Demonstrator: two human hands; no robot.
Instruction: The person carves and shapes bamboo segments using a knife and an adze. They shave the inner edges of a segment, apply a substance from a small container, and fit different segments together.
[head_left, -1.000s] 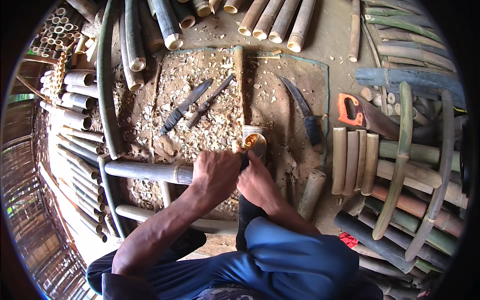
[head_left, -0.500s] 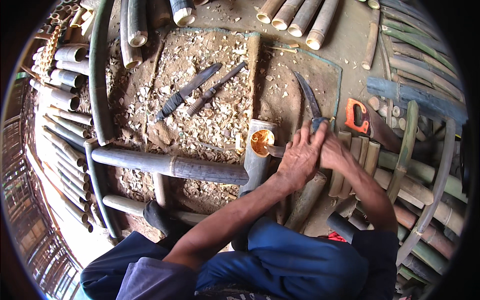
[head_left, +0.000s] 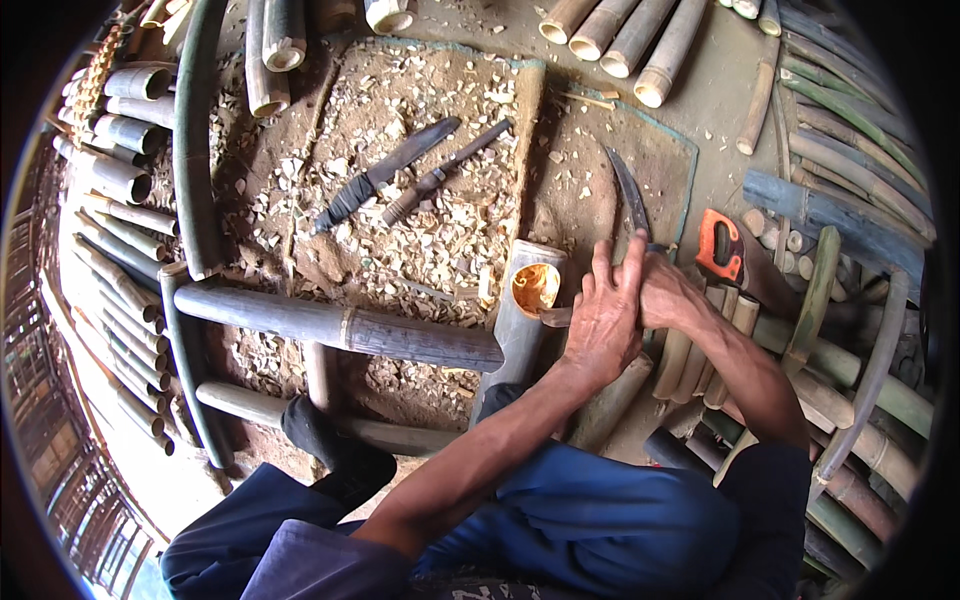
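Left hand (head_left: 606, 325) and right hand (head_left: 668, 292) overlap by the curved knife (head_left: 628, 188); can't tell what either grips. Blade (head_left: 556, 317) pokes out under left hand, near post (head_left: 515, 325). Risk: crowded hands, one slip, likely cut.

Head cam = L of 2 fisheyes, upright, looking down past wearer's blue trousers (head_left: 620, 505) at bottom to both hands (head_left: 605, 325) R of ctr, fairly close. V. wide FOV: slatted wall (head_left: 90, 505) far L & bamboo poles (head_left: 880, 450) far R bend nr the rim.
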